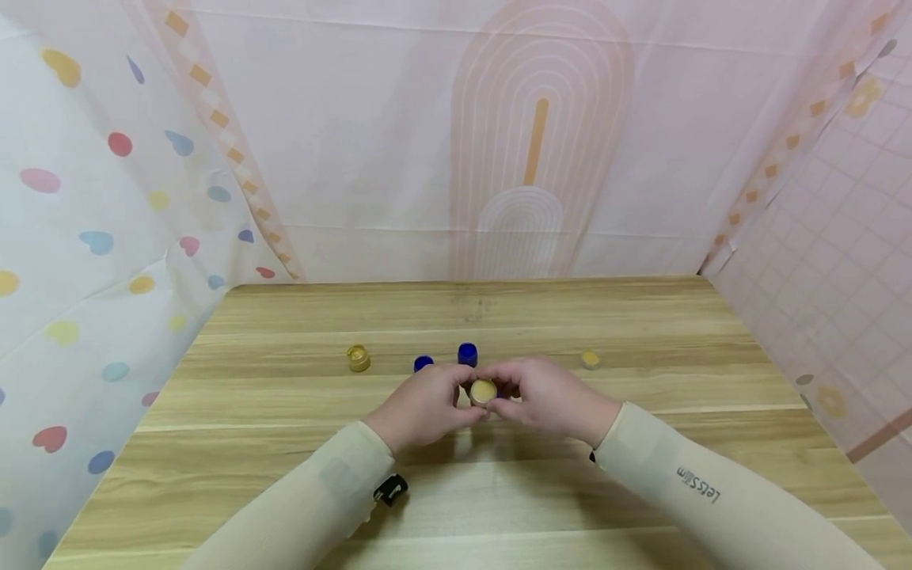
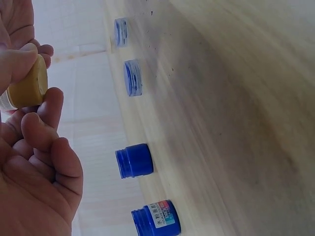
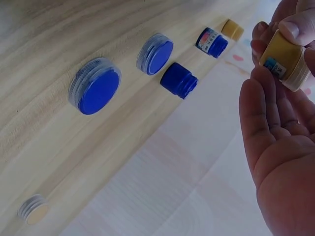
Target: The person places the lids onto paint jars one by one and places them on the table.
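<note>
Both hands hold a small ochre paint jar (image 1: pixel 484 393) between them, its pale yellow lid facing up in the head view. My left hand (image 1: pixel 427 404) grips one side of the jar body, with the thumb along its near side. From the other side my right hand (image 1: pixel 545 400) pinches it near the lid with thumb and fingers. A small label shows on the ochre jar (image 3: pixel 283 61) in the right wrist view. Just beyond the hands stand two uncapped blue paint jars (image 1: pixel 467 355), one partly hidden by the left hand.
Two blue lids (image 3: pixel 94 87) lie on the wooden table (image 1: pixel 285 443), mostly hidden behind the hands in the head view. An uncapped ochre jar (image 1: pixel 359 359) stands to the left. A yellow lid (image 1: pixel 590 360) lies to the right. Patterned cloth (image 1: pixel 356 158) hangs behind the table.
</note>
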Tool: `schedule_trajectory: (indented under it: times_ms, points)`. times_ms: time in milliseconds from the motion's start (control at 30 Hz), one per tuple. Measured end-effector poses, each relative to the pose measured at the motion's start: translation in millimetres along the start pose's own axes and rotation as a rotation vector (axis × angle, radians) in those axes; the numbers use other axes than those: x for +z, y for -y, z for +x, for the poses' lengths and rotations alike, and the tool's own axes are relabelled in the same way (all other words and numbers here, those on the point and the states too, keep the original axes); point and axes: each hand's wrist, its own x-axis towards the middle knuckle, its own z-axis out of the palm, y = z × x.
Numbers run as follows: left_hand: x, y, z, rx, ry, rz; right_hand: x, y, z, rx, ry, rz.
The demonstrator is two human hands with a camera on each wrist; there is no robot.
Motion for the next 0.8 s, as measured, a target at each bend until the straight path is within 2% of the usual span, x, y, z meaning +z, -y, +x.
schedule_trajectory:
  times_ms: [233, 433, 700, 800]
  points:
    - [2.9, -1.0, -0.7, 0.021, 0.001, 0.005, 6.6, 2.3, 0.3, 0.072, -0.034, 0.030]
    - [3.7, -1.7, -1.2, 0.017, -0.007, 0.012, 11.3, 0.7, -0.6, 0.100, -0.066, 0.063]
    - [-0.1, -1.5, -1.2, 0.020, -0.024, 0.004, 1.4, -0.1, -0.9, 0.004, -0.014, 0.043]
    - [-1.4, -1.3, -1.3, 0.013, -0.018, -0.011, -0.7, 0.5, -0.7, -0.007, -0.011, 0.025]
